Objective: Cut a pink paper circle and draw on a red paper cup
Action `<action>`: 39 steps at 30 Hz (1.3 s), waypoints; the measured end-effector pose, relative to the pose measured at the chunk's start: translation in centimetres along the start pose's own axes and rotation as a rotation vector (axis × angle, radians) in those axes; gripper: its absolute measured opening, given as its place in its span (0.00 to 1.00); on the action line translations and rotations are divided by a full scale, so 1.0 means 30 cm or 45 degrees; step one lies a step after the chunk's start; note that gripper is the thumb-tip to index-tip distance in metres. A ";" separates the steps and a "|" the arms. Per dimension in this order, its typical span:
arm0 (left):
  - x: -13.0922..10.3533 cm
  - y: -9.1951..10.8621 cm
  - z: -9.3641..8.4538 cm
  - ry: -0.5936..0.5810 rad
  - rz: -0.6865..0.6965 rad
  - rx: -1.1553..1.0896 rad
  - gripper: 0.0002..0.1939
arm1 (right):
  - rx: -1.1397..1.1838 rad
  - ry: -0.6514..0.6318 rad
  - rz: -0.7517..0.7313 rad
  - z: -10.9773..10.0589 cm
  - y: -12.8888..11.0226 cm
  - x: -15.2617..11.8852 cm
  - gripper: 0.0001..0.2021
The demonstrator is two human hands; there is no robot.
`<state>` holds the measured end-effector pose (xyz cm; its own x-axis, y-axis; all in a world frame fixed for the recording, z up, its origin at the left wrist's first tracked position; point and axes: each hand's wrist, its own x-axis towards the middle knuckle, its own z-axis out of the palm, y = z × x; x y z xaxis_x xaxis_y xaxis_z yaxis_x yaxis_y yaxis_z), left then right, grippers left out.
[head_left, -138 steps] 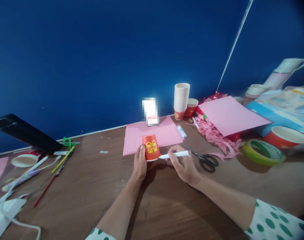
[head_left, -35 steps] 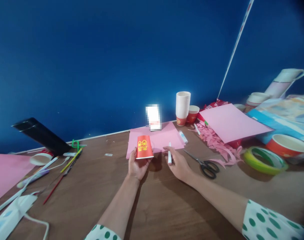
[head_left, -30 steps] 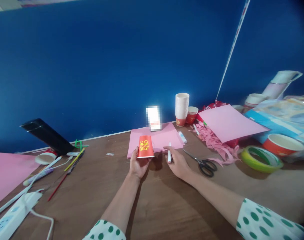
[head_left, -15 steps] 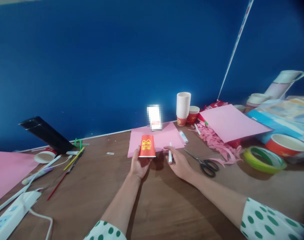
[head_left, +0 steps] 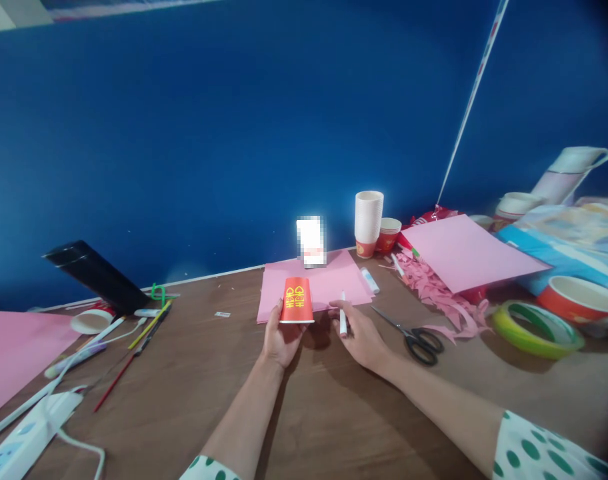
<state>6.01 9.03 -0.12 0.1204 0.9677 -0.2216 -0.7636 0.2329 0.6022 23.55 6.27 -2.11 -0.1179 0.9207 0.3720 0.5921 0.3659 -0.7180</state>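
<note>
My left hand (head_left: pixel 281 340) is wrapped round a red paper cup (head_left: pixel 297 301) with yellow characters, its white rim facing me. To the right, my right hand (head_left: pixel 359 333) holds a white marker (head_left: pixel 343 317) between its fingers, a little apart from the cup. Pink paper sheets (head_left: pixel 329 280) lie flat beyond both hands. On them, in front of the wall, stands a bright blurred-out upright object (head_left: pixel 312 243). A white glue stick (head_left: pixel 369 281) rests at the right edge of the sheets.
Black scissors (head_left: pixel 418 343) lie right of my right hand, near green tape (head_left: pixel 537 330) and pink paper strips (head_left: pixel 431 287). Stacked cups (head_left: pixel 368 223) stand by the wall. On the left are a black box-like object (head_left: pixel 97 277), brushes (head_left: pixel 134 353) and a power strip (head_left: pixel 34 433).
The whole view has shifted slightly, so things sit a little lower in the picture. Both hands keep their hold on the cup and the marker.
</note>
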 end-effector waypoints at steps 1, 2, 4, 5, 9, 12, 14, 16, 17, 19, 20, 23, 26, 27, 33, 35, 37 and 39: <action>-0.002 0.000 -0.001 -0.013 -0.003 0.000 0.17 | -0.008 0.002 0.002 0.003 0.000 -0.001 0.18; -0.003 0.000 -0.002 -0.023 -0.009 -0.001 0.18 | -0.022 0.010 0.006 0.005 0.001 -0.002 0.18; -0.005 -0.001 -0.004 -0.027 -0.007 -0.013 0.18 | -0.061 0.032 0.014 0.011 0.000 -0.001 0.18; -0.005 -0.002 -0.005 -0.022 0.000 -0.021 0.18 | -0.077 0.042 0.020 0.013 0.000 -0.001 0.18; 0.000 -0.005 -0.008 -0.016 0.005 -0.007 0.18 | -0.076 0.053 0.024 0.015 0.001 0.001 0.18; 0.004 -0.008 -0.009 -0.037 -0.015 0.045 0.19 | -0.051 0.051 0.001 0.011 0.003 0.000 0.17; 0.005 -0.010 -0.008 -0.059 -0.012 0.067 0.19 | -0.032 0.044 -0.015 0.008 0.001 -0.001 0.16; 0.004 -0.011 -0.005 -0.078 -0.006 0.070 0.18 | 0.012 0.049 -0.036 0.003 -0.010 -0.004 0.16; 0.004 -0.011 -0.003 -0.090 -0.003 0.065 0.18 | 0.037 0.060 -0.052 -0.002 -0.019 -0.007 0.15; 0.003 -0.012 0.001 -0.118 0.010 0.049 0.19 | 0.080 0.099 -0.100 -0.015 -0.042 -0.018 0.14; 0.004 -0.013 0.002 -0.122 0.016 0.048 0.19 | 0.095 0.117 -0.136 -0.024 -0.055 -0.026 0.14; 0.011 -0.019 0.000 -0.094 0.029 0.064 0.20 | 0.168 0.158 -0.290 -0.052 -0.087 -0.055 0.15; 0.022 -0.031 -0.008 -0.081 0.055 0.062 0.18 | 0.199 0.129 -0.480 -0.072 -0.101 -0.077 0.17; 0.025 -0.034 -0.011 -0.081 0.065 0.060 0.17 | 0.195 0.120 -0.520 -0.076 -0.103 -0.080 0.17; 0.024 -0.037 -0.008 -0.082 0.071 0.105 0.14 | 0.167 0.185 -0.526 -0.081 -0.106 -0.059 0.16; 0.020 -0.035 -0.002 -0.070 0.066 0.133 0.13 | 0.155 0.218 -0.497 -0.081 -0.105 -0.052 0.15; 0.016 -0.034 0.002 -0.056 0.063 0.159 0.12 | 0.138 0.235 -0.480 -0.079 -0.104 -0.048 0.15; 0.014 -0.036 0.002 -0.052 0.068 0.179 0.12 | 0.128 0.235 -0.485 -0.078 -0.103 -0.049 0.15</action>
<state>6.92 9.19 -0.81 0.1098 0.9815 -0.1570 -0.6734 0.1896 0.7145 23.74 3.47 0.94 -0.1629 0.6812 0.7138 0.4524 0.6945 -0.5595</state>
